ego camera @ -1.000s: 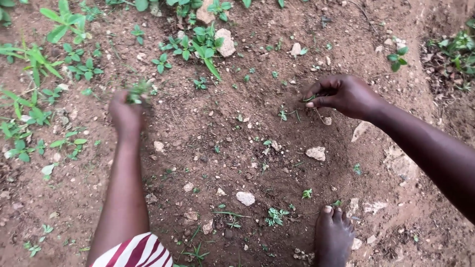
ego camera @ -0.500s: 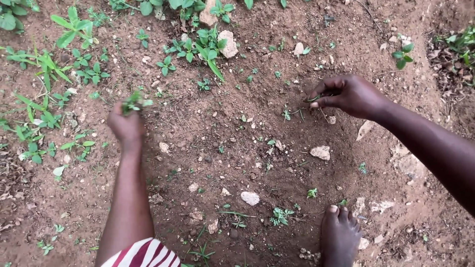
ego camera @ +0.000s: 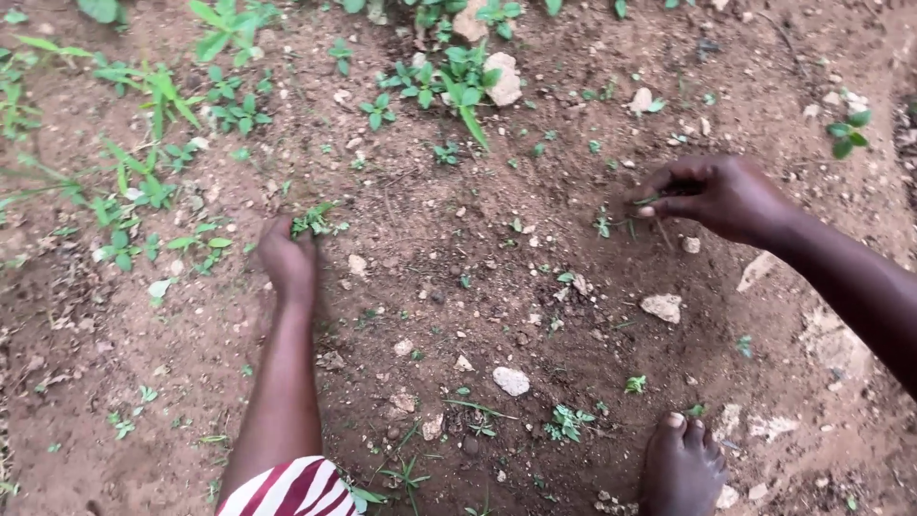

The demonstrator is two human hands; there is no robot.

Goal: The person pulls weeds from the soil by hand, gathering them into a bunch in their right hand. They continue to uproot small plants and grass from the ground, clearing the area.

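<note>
I am looking down at brown dirt (ego camera: 458,287) with little stones and small green plants. My left hand (ego camera: 287,258) is closing around a small bunch of green weeds (ego camera: 317,222), and the leaves are sticking out past my fingers, just above the dirt. My right hand (ego camera: 712,196) is hanging just over the ground on the right, pinching a thin stem (ego camera: 661,229) that is pointing down to the dirt. A pale stone (ego camera: 661,307) is lying near it. My bare foot (ego camera: 680,463) is resting on the dirt at the bottom, and a red and white striped cloth (ego camera: 287,489) is showing by my left arm
</note>
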